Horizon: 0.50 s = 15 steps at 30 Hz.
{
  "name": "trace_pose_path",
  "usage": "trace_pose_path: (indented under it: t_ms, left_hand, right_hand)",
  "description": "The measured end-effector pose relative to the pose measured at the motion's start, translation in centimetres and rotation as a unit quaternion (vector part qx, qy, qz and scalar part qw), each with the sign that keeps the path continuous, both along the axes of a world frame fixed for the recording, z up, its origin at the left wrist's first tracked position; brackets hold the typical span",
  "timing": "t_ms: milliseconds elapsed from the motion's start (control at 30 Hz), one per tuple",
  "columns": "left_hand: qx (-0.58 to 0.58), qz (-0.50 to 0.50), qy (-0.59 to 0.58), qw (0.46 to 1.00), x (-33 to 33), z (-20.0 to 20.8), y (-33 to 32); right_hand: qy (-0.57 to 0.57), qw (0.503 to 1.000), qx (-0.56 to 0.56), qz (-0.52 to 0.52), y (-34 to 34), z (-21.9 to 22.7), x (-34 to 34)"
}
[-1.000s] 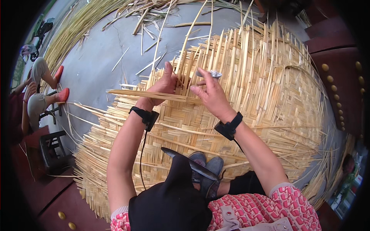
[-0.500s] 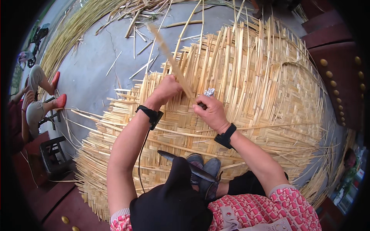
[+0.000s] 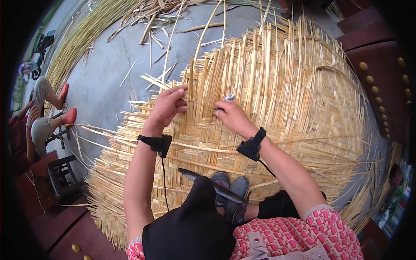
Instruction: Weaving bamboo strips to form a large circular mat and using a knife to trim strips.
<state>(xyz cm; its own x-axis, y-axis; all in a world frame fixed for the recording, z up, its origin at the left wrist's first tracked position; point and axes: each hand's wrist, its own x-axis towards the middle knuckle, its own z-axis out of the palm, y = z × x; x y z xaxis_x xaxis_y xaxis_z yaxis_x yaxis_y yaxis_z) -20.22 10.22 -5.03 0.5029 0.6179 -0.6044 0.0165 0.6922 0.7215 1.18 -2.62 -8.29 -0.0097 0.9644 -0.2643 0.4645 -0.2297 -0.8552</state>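
Observation:
Under my hands lies a wide, partly woven mat (image 3: 299,108) of flat straw-coloured reed strips, with loose ends standing out along its far and left edges. My left hand (image 3: 167,106) is at the mat's far left edge, thumb and fingers closed on pale reed strips (image 3: 158,82). Just right of it, several strips (image 3: 203,86) point away from me, raised at their ends. My right hand (image 3: 234,117) is closed round a small dark-handled tool with a crumpled silvery end (image 3: 229,97); its working part is hidden.
My shoes (image 3: 236,190) rest on the mat, beside a dark curved blade-like piece (image 3: 210,185). Loose stalks (image 3: 82,47) and scraps lie on the grey floor beyond. Someone in red shoes (image 3: 69,116) sits at left near a black stool (image 3: 63,175). A studded dark red door (image 3: 377,86) stands at right.
The long strip held up between my hands has come down and no longer stands out. My left hand has moved left and slightly nearer; my right has shifted slightly left.

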Motion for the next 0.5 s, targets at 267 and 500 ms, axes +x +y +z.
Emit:
trace_pose_path:
  t_ms: [267, 500]
  left_hand:
    - [0.246, 0.134, 0.102, 0.954, 0.7, -0.3, -4.4]
    - [0.288, 0.285, 0.154, 0.901, -3.2, -0.2, -7.0]
  right_hand:
    - [0.004, 0.999, -0.023, -0.023, -0.3, 0.6, -0.1]
    - [-0.005, 0.997, 0.030, -0.077, -0.5, 1.6, -1.4]
